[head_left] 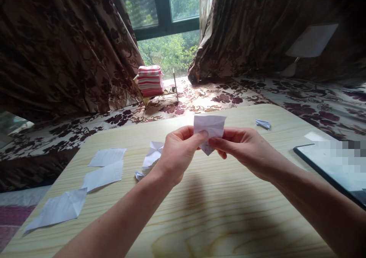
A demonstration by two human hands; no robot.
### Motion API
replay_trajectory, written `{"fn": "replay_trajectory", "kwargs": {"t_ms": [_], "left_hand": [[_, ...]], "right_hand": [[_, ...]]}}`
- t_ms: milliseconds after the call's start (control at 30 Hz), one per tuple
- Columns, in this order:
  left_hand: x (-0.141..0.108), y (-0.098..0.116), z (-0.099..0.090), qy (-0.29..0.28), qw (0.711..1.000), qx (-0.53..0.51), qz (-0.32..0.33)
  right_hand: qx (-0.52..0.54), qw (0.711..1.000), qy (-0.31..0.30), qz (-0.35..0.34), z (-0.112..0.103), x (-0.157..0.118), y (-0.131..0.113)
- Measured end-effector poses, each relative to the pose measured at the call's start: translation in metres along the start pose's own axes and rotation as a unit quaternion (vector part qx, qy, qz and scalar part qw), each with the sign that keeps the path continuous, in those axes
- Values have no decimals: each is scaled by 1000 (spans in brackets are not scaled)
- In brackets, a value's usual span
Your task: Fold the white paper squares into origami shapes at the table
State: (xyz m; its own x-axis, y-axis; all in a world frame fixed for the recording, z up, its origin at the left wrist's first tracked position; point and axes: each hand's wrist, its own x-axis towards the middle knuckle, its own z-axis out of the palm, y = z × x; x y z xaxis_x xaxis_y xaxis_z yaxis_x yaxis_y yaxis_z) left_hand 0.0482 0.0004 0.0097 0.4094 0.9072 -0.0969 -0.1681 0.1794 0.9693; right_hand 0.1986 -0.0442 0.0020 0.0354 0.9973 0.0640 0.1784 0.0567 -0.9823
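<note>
A small folded sheet of white paper [209,123] is held up above the table, its lower end coming to a point. My left hand [181,149] grips it from the left, thumb flat across its front. From the right, my right hand [240,143] pinches the same paper low down near the point, thumb in front and fingers behind. Just left of my left hand lies a creased paper [154,151], partly hidden by that hand. A small folded paper piece [139,175] sits beside my left forearm.
On the left of the wooden table [217,204] lie loose paper sheets [104,174]. Another folded paper [262,124] rests at the far right, near a tablet [331,166]. Beyond the table stand a small rack with striped folded cloths [150,80] and a lamp [313,40].
</note>
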Motion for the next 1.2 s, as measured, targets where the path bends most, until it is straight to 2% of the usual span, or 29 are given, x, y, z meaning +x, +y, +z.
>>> {"fn": "replay_trajectory", "kwargs": {"t_ms": [133, 200, 400, 467, 533, 600, 633, 767, 867, 967, 1067, 1133, 1200], "left_hand": [[0, 2, 0, 19, 1000, -15, -6], [0, 2, 0, 14, 999, -30, -4], [6, -9, -3, 38, 998, -37, -13], [7, -12, -9, 48, 999, 5, -12], [7, -12, -19, 72, 993, 86, 39], [6, -12, -28, 95, 963, 213, 134], [4, -12, -33, 91, 947, 269, 148], [-7, -18, -40, 53, 863, 445, 232], [-21, -29, -37, -3, 783, 529, 327], [-36, -42, -33, -81, 722, 584, 361], [-41, -50, -34, -128, 689, 616, 359], [-39, -51, -38, -149, 675, 622, 369], [-35, -50, -44, -173, 664, 614, 390]], "right_hand": [[7, 999, 47, -16, 0, 0, 2], [0, 999, 46, -21, 1, 0, 1], [-59, 998, -11, 0, -1, -1, 6], [-85, 994, -53, 42, -6, 1, 10], [-121, 981, -118, 98, -10, 2, 16], [-172, 962, -163, 131, -11, 3, 23], [-203, 956, -167, 131, -10, 2, 26], [-310, 940, -107, 89, 2, -1, 31], [-381, 918, -79, 75, 9, -5, 29], [-422, 902, -67, 64, 8, -6, 30], [-396, 911, -96, 65, -1, -1, 31], [-375, 914, -139, 72, -7, 6, 31], [-377, 910, -156, 70, -12, 13, 28]]}}
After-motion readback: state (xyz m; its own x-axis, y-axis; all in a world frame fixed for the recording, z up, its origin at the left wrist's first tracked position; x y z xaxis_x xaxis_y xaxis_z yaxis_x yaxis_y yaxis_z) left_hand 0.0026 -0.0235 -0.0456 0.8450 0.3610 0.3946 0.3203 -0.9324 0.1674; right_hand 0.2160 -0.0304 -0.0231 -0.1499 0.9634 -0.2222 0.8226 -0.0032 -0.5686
